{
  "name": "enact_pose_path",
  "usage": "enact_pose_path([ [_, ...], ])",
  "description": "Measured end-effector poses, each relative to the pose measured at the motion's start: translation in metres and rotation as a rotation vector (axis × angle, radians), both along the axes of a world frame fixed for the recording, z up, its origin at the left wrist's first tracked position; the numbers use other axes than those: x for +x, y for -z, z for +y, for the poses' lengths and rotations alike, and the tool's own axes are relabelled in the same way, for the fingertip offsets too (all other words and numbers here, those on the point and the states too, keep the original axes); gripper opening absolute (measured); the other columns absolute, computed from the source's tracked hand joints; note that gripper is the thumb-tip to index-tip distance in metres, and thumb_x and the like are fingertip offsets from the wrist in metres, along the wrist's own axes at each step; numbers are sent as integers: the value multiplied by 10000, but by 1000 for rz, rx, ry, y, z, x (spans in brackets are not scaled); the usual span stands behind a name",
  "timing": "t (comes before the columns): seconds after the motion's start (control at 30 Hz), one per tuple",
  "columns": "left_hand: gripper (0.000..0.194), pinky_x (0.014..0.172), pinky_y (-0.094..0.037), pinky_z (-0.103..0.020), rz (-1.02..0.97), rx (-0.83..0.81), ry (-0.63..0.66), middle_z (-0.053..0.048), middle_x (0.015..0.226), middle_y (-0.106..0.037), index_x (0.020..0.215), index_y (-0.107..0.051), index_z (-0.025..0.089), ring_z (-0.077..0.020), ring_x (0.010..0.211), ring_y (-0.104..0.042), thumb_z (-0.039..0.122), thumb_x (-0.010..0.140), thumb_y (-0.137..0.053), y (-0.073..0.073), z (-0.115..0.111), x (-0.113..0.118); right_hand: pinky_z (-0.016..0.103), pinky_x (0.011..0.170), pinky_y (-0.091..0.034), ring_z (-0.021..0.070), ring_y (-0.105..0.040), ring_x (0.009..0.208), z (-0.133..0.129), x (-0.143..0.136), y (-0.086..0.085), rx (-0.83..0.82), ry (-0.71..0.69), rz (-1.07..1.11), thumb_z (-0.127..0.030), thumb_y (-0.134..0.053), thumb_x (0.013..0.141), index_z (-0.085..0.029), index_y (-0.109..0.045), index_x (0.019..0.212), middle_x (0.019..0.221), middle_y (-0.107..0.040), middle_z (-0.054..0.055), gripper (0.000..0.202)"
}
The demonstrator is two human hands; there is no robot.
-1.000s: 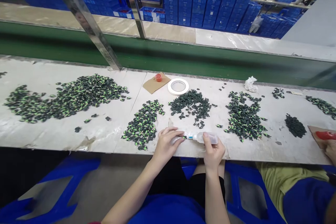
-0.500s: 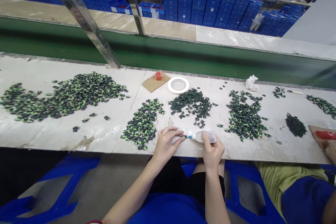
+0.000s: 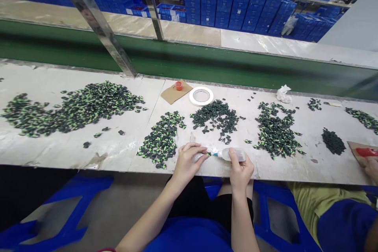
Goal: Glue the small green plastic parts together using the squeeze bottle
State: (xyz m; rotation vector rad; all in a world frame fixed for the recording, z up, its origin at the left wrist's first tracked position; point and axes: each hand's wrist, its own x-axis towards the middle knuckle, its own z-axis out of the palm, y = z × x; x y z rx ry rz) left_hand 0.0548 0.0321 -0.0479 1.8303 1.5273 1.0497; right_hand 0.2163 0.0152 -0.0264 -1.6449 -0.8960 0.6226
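Observation:
My left hand [image 3: 190,160] pinches a small black and green part [image 3: 208,154] between thumb and fingertips, low over the near edge of the table. In my right hand [image 3: 241,169] is a clear squeeze bottle [image 3: 236,154], lying nearly level. Its thin blue tip [image 3: 215,154] points left, right at the small part; whether it touches cannot be made out. A heap of black and green parts [image 3: 161,139] lies left of my left hand. Beyond both hands is a pile of plain dark pieces [image 3: 215,116].
A white tape roll [image 3: 201,96] and a red cup [image 3: 178,85] on cardboard [image 3: 171,95] are at the back. More parts lie left [image 3: 97,102] and right [image 3: 276,132]. A co-worker's hand [image 3: 372,168] is at the far right, by a red object [image 3: 366,152]. A metal post [image 3: 100,27] rises behind.
The bottle and my right hand have shifted very slightly right, its tip still close by the small part. My left hand keeps its pinch almost unmoved.

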Motion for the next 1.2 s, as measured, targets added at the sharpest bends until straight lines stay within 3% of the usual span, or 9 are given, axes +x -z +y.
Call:
enact_pose_path([
  [0.5,113,870,-486,-412,-2,12,7,-18,771,-747,857,-739,252,-230,914,-676,243,745,-729,2,1,-1,283,562,-453,189,-588,591,0,-1,2,18,-3,-11,-509,-677,719,-142,-655,674,598,-661,26,370],
  [0.67,112,875,-490,-423,-10,25,1,-21,784,-745,855,-739,251,-230,908,-664,229,745,-729,5,0,0,282,525,-452,172,-574,542,0,3,4,98,90,130,-506,-684,713,-141,-630,660,567,-627,16,373],
  [0.77,118,885,-490,-444,-6,17,9,-27,783,-744,864,-738,247,-243,935,-646,223,749,-729,7,1,0,310,586,-502,182,-621,593,1,6,4,143,127,211,-469,-728,679,-138,-634,764,672,-672,38,355],
  [0.87,130,896,-490,-454,6,48,22,-42,843,-742,889,-736,247,-253,977,-618,239,759,-725,8,1,0,358,722,-540,212,-677,747,7,5,2,144,54,209,-388,-802,594,-164,-584,833,803,-709,65,393],
  [0.97,121,926,-472,-467,28,108,43,-51,934,-730,888,-740,258,-266,1047,-575,231,774,-711,9,1,0,369,774,-549,200,-685,776,20,-2,2,129,-73,187,-330,-834,533,-200,-522,837,810,-710,41,454],
  [1.2,71,891,-473,-455,64,163,77,-41,825,-718,810,-748,268,-259,1001,-572,233,800,-687,12,1,0,377,818,-562,206,-693,861,49,-25,3,107,-412,130,-330,-821,569,-213,-569,885,910,-719,47,421],
])
